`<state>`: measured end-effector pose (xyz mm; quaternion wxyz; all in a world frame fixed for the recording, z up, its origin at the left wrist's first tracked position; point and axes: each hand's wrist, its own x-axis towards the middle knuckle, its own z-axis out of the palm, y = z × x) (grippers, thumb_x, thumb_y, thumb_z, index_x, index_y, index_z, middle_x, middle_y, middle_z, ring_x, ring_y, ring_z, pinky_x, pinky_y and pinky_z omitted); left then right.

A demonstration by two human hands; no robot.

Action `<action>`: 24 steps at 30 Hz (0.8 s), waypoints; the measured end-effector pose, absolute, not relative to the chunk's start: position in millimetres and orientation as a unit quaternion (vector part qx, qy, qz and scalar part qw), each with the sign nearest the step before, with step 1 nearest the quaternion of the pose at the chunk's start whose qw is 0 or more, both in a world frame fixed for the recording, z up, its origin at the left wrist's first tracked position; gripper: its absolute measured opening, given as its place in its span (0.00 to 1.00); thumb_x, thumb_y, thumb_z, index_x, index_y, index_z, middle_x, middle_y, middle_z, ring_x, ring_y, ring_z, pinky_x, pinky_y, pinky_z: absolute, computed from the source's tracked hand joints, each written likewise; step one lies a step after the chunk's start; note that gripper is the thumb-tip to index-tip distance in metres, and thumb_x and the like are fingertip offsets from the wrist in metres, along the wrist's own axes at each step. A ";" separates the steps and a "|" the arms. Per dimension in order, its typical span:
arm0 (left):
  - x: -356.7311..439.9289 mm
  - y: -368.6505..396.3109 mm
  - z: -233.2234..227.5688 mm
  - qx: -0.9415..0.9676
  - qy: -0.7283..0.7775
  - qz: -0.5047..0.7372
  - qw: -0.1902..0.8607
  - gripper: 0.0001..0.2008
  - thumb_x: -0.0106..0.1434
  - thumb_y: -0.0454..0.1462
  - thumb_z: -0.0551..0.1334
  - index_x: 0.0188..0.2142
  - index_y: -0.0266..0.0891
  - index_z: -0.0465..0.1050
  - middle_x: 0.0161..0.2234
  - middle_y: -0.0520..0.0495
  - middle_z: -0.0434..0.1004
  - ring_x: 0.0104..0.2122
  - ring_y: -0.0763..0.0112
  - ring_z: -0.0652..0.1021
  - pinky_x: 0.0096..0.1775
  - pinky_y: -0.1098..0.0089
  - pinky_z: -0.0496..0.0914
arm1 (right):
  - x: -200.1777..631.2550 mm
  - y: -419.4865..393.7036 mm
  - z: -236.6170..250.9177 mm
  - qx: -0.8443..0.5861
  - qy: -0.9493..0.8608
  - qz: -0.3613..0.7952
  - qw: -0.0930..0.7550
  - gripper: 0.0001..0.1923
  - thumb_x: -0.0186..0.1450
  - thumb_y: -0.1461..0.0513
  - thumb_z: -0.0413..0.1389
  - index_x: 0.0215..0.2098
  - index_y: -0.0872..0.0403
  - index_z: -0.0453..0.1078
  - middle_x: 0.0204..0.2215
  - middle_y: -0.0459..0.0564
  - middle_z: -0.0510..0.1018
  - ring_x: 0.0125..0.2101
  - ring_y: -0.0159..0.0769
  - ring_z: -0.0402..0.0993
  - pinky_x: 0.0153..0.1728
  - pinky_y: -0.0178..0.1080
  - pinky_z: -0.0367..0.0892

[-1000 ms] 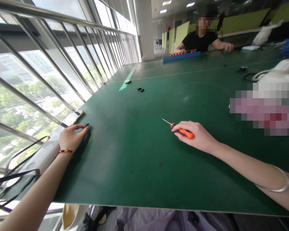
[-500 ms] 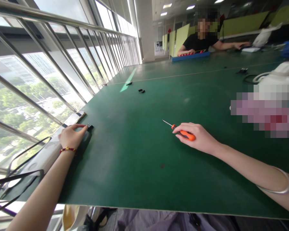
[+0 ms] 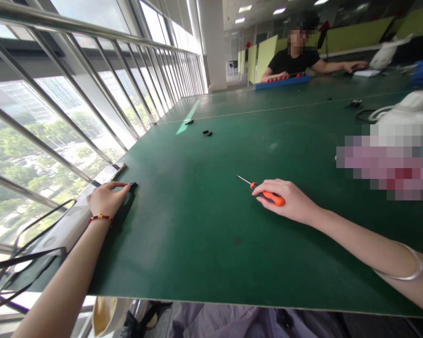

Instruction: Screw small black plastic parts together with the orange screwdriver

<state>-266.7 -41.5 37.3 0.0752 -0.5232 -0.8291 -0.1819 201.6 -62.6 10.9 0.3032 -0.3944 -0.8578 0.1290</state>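
My right hand (image 3: 289, 199) holds a screwdriver (image 3: 274, 198) with an orange and black handle over the right middle of the green table (image 3: 183, 225). Its thin metal shaft points away and to the left. At the table's left side my left hand (image 3: 109, 197) is closed, thumb and fingertips pinched on a small black part (image 3: 133, 186). The fingers partly hide that part, so its exact kind does not show.
Small black pieces (image 3: 207, 133) lie farther back on the table, with another (image 3: 189, 122) beyond. A white power strip (image 3: 61, 234) with black cables runs along the left edge by the metal railing (image 3: 113, 44). Across the table sits a person (image 3: 292, 63) behind a blue tray (image 3: 282, 82).
Both hands stay almost in place with the same holds. The small black part at my left fingertips has tilted slightly. The view has shifted a little.
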 end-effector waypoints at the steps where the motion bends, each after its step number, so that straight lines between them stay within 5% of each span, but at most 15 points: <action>1: -264.7 -41.7 38.5 -0.508 -0.840 -0.179 0.071 0.21 0.55 0.51 0.57 0.40 0.40 0.77 0.15 0.52 0.64 0.33 0.58 0.73 0.44 0.62 0.59 | 201.5 -62.6 11.0 -0.393 -0.859 0.127 0.302 0.09 0.60 0.62 0.54 0.38 0.51 0.73 0.38 0.48 0.79 0.36 0.38 0.75 0.41 0.43 0.70; 10: -258.8 -42.7 42.5 -0.496 -0.853 -0.154 0.055 0.21 0.55 0.52 0.58 0.41 0.43 0.77 0.19 0.50 0.68 0.40 0.56 0.73 0.52 0.58 0.57 | 200.3 -63.2 11.7 -0.386 -0.864 0.117 0.301 0.09 0.60 0.62 0.54 0.38 0.51 0.74 0.38 0.49 0.79 0.36 0.38 0.75 0.40 0.44 0.71; 24: -256.8 -42.5 41.1 -0.490 -0.850 -0.184 0.056 0.22 0.57 0.50 0.56 0.43 0.40 0.77 0.40 0.43 0.78 0.47 0.55 0.73 0.55 0.57 0.56 | 200.3 -63.2 11.6 -0.379 -0.868 0.115 0.298 0.09 0.60 0.62 0.54 0.38 0.51 0.74 0.37 0.49 0.79 0.36 0.38 0.76 0.40 0.44 0.71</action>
